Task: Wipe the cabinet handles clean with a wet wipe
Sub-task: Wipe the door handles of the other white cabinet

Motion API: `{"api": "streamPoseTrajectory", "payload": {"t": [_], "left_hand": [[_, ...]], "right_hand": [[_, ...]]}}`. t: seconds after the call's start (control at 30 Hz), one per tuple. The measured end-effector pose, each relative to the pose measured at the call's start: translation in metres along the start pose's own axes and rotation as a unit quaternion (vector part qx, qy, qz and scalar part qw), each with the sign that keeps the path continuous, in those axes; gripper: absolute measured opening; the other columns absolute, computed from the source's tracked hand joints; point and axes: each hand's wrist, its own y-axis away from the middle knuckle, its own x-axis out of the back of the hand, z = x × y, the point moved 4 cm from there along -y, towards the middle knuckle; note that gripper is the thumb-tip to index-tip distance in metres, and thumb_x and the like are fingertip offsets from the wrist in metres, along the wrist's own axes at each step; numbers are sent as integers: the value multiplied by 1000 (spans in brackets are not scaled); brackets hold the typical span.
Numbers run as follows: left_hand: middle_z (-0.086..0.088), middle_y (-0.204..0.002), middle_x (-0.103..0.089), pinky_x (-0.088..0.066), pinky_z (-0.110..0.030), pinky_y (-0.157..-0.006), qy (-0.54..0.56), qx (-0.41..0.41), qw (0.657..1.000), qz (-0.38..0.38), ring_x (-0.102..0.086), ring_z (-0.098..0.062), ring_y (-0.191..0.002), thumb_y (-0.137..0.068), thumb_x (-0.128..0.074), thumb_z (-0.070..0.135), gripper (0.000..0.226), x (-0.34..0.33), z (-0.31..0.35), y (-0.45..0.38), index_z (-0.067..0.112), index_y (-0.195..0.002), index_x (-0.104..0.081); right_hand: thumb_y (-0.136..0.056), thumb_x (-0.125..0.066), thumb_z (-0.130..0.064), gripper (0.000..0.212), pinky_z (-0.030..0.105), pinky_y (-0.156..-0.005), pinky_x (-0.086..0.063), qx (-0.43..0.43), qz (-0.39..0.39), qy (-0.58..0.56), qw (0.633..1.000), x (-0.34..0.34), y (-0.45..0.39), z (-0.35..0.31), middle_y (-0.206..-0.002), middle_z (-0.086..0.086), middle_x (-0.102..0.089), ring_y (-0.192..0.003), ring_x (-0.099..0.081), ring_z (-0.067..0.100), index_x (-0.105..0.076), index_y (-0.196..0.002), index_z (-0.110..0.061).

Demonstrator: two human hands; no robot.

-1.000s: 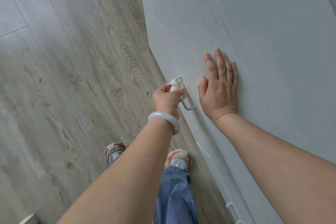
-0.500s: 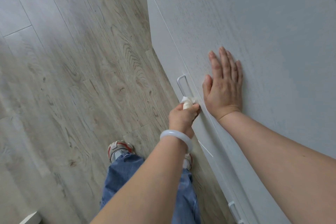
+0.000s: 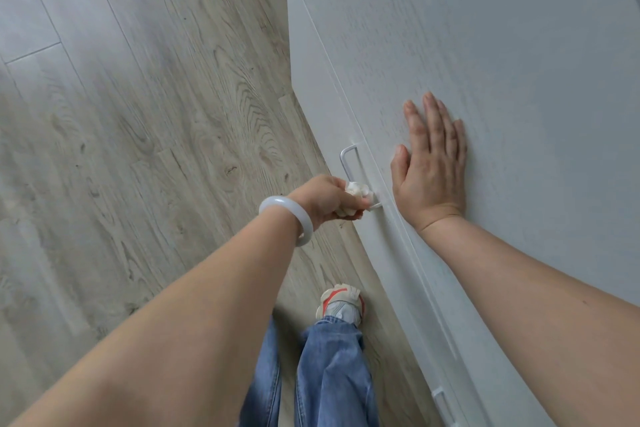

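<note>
A white cabinet (image 3: 485, 45) fills the right of the view, seen from above. On its front face is a slim metal bar handle (image 3: 347, 163). My left hand (image 3: 329, 199), with a pale bangle on the wrist, is shut on a bunched white wet wipe (image 3: 358, 192) and presses it around the handle's near end. The far end of the handle is bare. My right hand (image 3: 429, 166) lies flat, fingers spread, on the cabinet top just beside the handle. A second handle (image 3: 441, 404) shows at the bottom edge.
Grey wood-grain floor (image 3: 138, 114) covers the left. My legs in blue jeans (image 3: 329, 374) and a white and red sneaker (image 3: 341, 303) stand close to the cabinet front.
My left hand slid the wipe from the far end of the handle to its near end. The right hand stayed flat on the cabinet top.
</note>
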Motion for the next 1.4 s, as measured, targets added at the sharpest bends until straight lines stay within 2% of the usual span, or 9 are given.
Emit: {"api": "streamPoseTrajectory", "payload": {"t": [0.3, 0.4, 0.5, 0.57, 0.67, 0.9, 1.1, 1.23, 1.4], "left_hand": [[-14, -83, -64, -59, -21, -71, -84, -84, 982, 144, -64, -14, -63, -82, -76, 4, 27, 31, 57, -1, -7, -104, -67], [-11, -97, -65, -57, -36, -90, -100, -87, 986, 105, -66, -21, -87, -84, -74, 5, 26, 34, 63, 5, 3, -109, -64], [-10, -101, -63, -50, -42, -97, -54, -51, 995, 63, -61, -22, -93, -96, -59, 34, 29, 33, 62, 11, 7, -107, -64], [-13, -99, -63, -51, -45, -96, 15, -49, 994, 101, -61, -26, -91, -102, -47, 39, 38, 31, 62, 12, 6, -95, -64], [-15, -86, -63, -54, -45, -93, 45, -79, 982, 166, -60, -27, -84, -101, -48, 19, 34, 19, 60, 13, 6, -73, -63], [-5, -81, -71, -60, -42, -81, 95, -127, 946, 281, -68, -21, -74, -91, -67, 20, 8, -7, 14, 5, 15, -89, -72], [-6, -70, -58, -57, -47, -77, 112, -97, 954, 260, -53, -18, -66, -85, -68, 25, 25, -30, -25, 0, 1, -79, -69], [-6, -72, -57, -47, -33, -63, 93, -142, 932, 320, -52, -16, -64, -87, -69, 23, 19, -2, 17, -5, 7, -77, -67], [-1, -70, -63, -52, -34, -67, 103, -96, 942, 304, -55, -15, -64, -91, -63, 19, 22, -38, -19, 9, 20, -69, -66]], "right_hand": [[-92, -36, -26, 59, 46, -120, -13, 4, 3, -3, 1000, 1, 0, -1, -159, 9, -23, -147, -21, 23, -32, -150, -16], [-93, -35, -27, 58, 46, -120, -13, 6, 2, -5, 1000, 1, 1, -1, -159, 10, -24, -147, -20, 23, -32, -150, -15], [-93, -35, -27, 59, 46, -120, -13, 4, 1, -4, 1000, 1, 0, -1, -159, 9, -24, -147, -20, 23, -32, -150, -15], [-92, -35, -27, 59, 46, -120, -13, 4, 2, -5, 1000, 1, 0, -1, -159, 9, -24, -147, -20, 22, -32, -150, -15], [-93, -36, -26, 59, 46, -120, -13, 4, 2, -4, 1000, 1, 0, 0, -159, 9, -23, -147, -20, 22, -31, -150, -16], [-92, -36, -26, 59, 47, -120, -15, 9, 8, 0, 1000, 0, 0, 0, -158, 10, -24, -147, -21, 24, -32, -150, -15], [-91, -37, -26, 60, 46, -120, -15, 6, 6, 6, 1000, 0, 0, 0, -159, 10, -24, -147, -22, 24, -31, -150, -16], [-92, -37, -26, 60, 46, -120, -15, 7, 8, 4, 1000, 0, 0, -1, -158, 10, -25, -146, -22, 23, -32, -150, -15], [-91, -36, -26, 60, 45, -120, -13, 1, 3, 7, 1000, -1, 0, 0, -159, 9, -23, -147, -22, 23, -31, -150, -17]]}}
